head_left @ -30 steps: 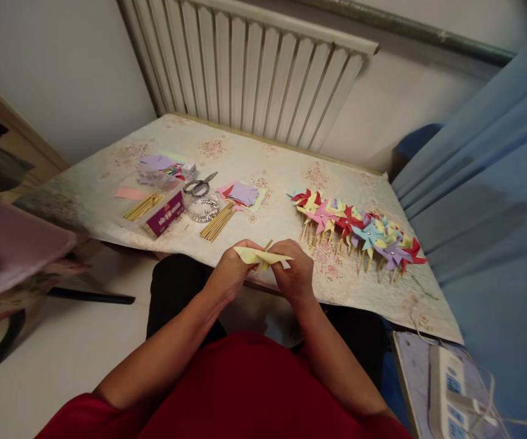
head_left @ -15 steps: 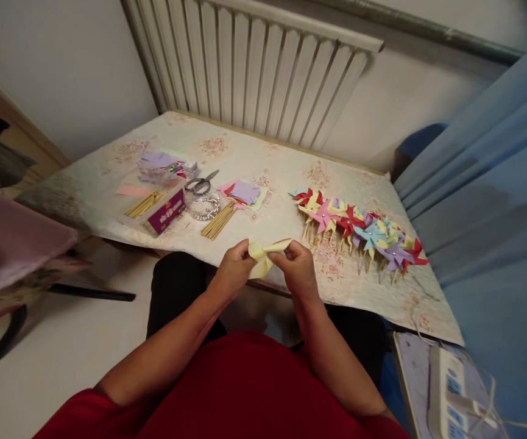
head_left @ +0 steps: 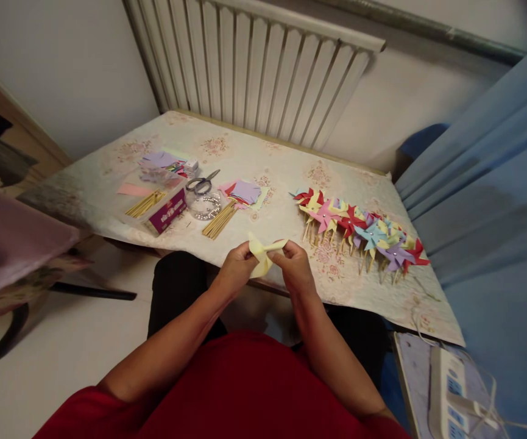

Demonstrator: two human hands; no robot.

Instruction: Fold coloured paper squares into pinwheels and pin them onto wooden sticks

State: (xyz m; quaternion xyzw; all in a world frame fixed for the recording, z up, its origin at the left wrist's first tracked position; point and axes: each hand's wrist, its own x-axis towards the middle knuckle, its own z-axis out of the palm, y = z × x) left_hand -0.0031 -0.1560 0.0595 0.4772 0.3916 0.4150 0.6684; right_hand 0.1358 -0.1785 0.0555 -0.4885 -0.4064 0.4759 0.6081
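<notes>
A pale yellow paper pinwheel [head_left: 260, 258], its blades partly folded in, is held between both hands just off the table's front edge. My left hand [head_left: 237, 268] pinches its left side between thumb and fingers. On the opposite side, my right hand [head_left: 295, 263] grips a folded blade, the thumb pressed near the middle. The fingertips hide parts of the paper. Beyond my hands lie a bundle of thin wooden sticks [head_left: 220, 220], a round clear dish of small shiny pins [head_left: 206, 207], scissors [head_left: 203, 182] and a stack of coloured paper squares [head_left: 245, 192].
Several finished pinwheels [head_left: 350, 222] on sticks lie in a row at the right. A clear box with a purple label [head_left: 167, 211] holds more sticks at the left, near purple paper [head_left: 159, 160]. A power strip [head_left: 448, 390] with cables sits at the lower right.
The yellow paper has turned slightly in my hands; its upper left blade now stands higher, and the left fingers grip it a little differently. Things on the table stay put.
</notes>
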